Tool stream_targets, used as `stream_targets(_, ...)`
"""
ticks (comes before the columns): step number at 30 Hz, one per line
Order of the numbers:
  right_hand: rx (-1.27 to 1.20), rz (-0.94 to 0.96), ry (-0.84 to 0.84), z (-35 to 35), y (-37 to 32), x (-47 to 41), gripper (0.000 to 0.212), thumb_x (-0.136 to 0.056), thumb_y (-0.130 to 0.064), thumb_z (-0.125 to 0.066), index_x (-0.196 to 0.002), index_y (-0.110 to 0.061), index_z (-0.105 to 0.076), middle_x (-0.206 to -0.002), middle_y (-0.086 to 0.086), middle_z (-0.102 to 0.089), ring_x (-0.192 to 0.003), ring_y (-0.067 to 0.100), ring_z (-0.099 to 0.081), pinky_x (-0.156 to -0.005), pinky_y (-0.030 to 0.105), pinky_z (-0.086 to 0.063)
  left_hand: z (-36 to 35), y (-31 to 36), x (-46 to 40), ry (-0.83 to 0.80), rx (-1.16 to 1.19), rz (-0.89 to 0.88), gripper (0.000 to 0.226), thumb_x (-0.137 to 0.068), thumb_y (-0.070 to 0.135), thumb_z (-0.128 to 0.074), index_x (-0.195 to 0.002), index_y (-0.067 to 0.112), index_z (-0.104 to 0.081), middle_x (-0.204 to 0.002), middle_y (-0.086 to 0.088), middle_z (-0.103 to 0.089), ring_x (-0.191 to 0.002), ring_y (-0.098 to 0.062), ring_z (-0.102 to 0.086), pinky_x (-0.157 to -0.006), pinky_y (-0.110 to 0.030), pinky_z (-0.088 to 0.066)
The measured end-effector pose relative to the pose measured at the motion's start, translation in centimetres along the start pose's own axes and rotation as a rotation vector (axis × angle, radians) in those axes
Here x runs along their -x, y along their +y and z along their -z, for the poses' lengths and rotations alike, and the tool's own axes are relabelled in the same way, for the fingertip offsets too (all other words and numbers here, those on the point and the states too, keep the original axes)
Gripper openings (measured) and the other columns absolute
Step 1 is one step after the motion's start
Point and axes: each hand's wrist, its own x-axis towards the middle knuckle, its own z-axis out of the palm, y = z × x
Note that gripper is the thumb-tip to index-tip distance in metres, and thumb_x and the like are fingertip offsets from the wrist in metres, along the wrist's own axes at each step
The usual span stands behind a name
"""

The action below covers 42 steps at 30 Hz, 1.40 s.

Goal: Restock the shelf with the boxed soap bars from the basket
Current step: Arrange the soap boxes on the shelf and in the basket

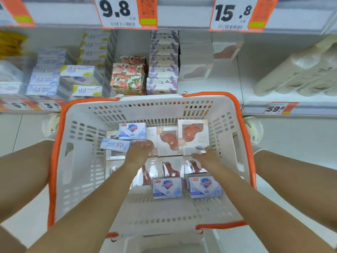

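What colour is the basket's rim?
Orange, on a white basket rim; clearest in the head view.

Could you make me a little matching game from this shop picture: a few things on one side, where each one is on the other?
Things:
1. left hand
2. floral boxes
3. blue-shield box
4. price tag 15.8

Places:
A. upper shelf edge
B. near end of the basket
C. shelf, just behind the basket
D. inside the basket, over the boxes

Pairs: 1-D, 2-C, 3-B, 4-A
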Motion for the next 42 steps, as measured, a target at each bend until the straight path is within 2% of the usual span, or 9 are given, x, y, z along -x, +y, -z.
stream_targets(6, -0.591, -0.120, 0.053, 1.1, -2.1, -3.5, 0.006, -0.091, -0.016, -0.058, -0.093, -0.010, -0.057, -0.106, 0.014, -0.055, -0.077, 0.018, -0.055, -0.071, 0.025, -0.049, 1.3, -2.3, -0.5, 0.225, 0.140, 0.176, 0.027, -0.093, 0.010, -0.046, -0.110, 0.009, -0.068, -0.118, -0.006, -0.063, -0.097, -0.022, -0.053, -0.079, -0.022, -0.035)
stream_targets(12, -0.457, -0.073, 0.134, -0.8, -3.6, -4.0, 0.036, -0.085, -0.020, -0.070, -0.114, -0.002, -0.058, -0.088, 0.005, -0.057, -0.087, 0.022, -0.054, -0.088, 0.037, -0.052, 1.8, -3.5, 0.1, 0.474, -0.031, -0.056, 0.020, -0.092, 0.014, -0.045, -0.082, 0.013, -0.063, -0.078, -0.002, -0.064, -0.072, -0.023, -0.056, -0.052, -0.024, -0.033)
stream_targets(16, -0.321, -0.003, 0.185, -3.2, -4.9, -3.9, 0.058, -0.081, -0.021, -0.074, -0.130, -0.004, -0.047, -0.121, 0.015, -0.058, -0.114, 0.030, -0.054, -0.099, 0.042, -0.045, 4.1, -4.1, -1.0, 0.597, -0.267, -0.266, 0.020, -0.084, 0.010, -0.055, -0.104, 0.010, -0.060, -0.105, -0.010, -0.060, -0.098, -0.028, -0.054, -0.080, -0.037, -0.044)
stream_targets(21, 0.132, 0.219, 0.384, -4.9, -3.9, -4.0, 0.092, -0.075, -0.035, -0.076, -0.147, -0.012, -0.024, -0.145, 0.013, -0.037, -0.134, 0.029, -0.036, -0.101, 0.039, -0.039, 7.2, -4.6, -3.2, 0.256, -0.872, -0.188, 0.068, -0.081, 0.026, -0.068, -0.140, 0.016, -0.036, -0.150, -0.010, -0.029, -0.142, -0.031, -0.015, -0.116, -0.040, -0.014)
stream_targets(25, 0.172, 0.357, 0.413, -5.8, -4.1, -3.1, 0.085, -0.078, -0.036, -0.073, -0.147, -0.014, -0.027, -0.147, 0.010, -0.034, -0.134, 0.027, -0.035, -0.107, 0.040, -0.037, 8.4, -4.3, -4.0, 0.145, -1.035, -0.186, 0.059, -0.088, 0.037, -0.060, -0.140, 0.021, -0.036, -0.140, -0.007, -0.045, -0.132, -0.028, -0.036, -0.109, -0.039, -0.025)
stream_targets(29, 0.117, 0.593, 0.311, -6.5, -6.0, -0.6, 0.053, -0.086, -0.028, -0.067, -0.134, -0.015, -0.048, -0.119, -0.004, -0.055, -0.100, 0.007, -0.048, -0.083, 0.006, -0.036, 9.4, -3.8, -3.5, -0.016, -0.429, -0.165, 0.047, -0.079, 0.033, -0.076, -0.120, 0.015, -0.059, -0.108, -0.006, -0.062, -0.102, -0.026, -0.056, -0.075, -0.028, -0.042)
stream_targets(36, -0.131, 0.367, -0.412, -7.5, -8.2, 1.7, 0.047, -0.083, -0.031, -0.071, -0.125, -0.017, -0.057, -0.113, 0.002, -0.070, -0.100, 0.015, -0.068, -0.082, 0.028, -0.057, 9.9, 0.1, -0.1, -0.585, 0.134, -0.038, 0.037, -0.087, 0.047, -0.060, -0.118, 0.027, -0.064, -0.110, 0.006, -0.071, -0.104, -0.011, -0.065, -0.090, -0.028, -0.051)
stream_targets(40, -0.255, 0.343, -0.267, -6.2, -7.1, 1.8, 0.029, -0.083, -0.022, -0.071, -0.110, -0.018, -0.061, -0.098, -0.002, -0.071, -0.088, 0.014, -0.069, -0.065, 0.020, -0.055, 8.8, 0.7, -1.2, -0.145, 0.056, -0.079, 0.046, -0.091, 0.049, -0.053, -0.121, 0.014, -0.061, -0.123, -0.007, -0.063, -0.107, -0.024, -0.060, -0.092, -0.036, -0.048)
stream_targets(42, -0.355, 0.292, -0.207, -5.1, -6.1, 1.5, 0.028, -0.083, -0.018, -0.071, -0.110, -0.017, -0.061, -0.097, -0.002, -0.071, -0.084, 0.011, -0.068, -0.062, 0.018, -0.054, 8.4, 0.6, -2.9, 0.091, -0.362, -0.246, 0.047, -0.091, 0.034, -0.060, -0.132, 0.012, -0.050, -0.132, -0.010, -0.053, -0.119, -0.027, -0.050, -0.096, -0.035, -0.041)
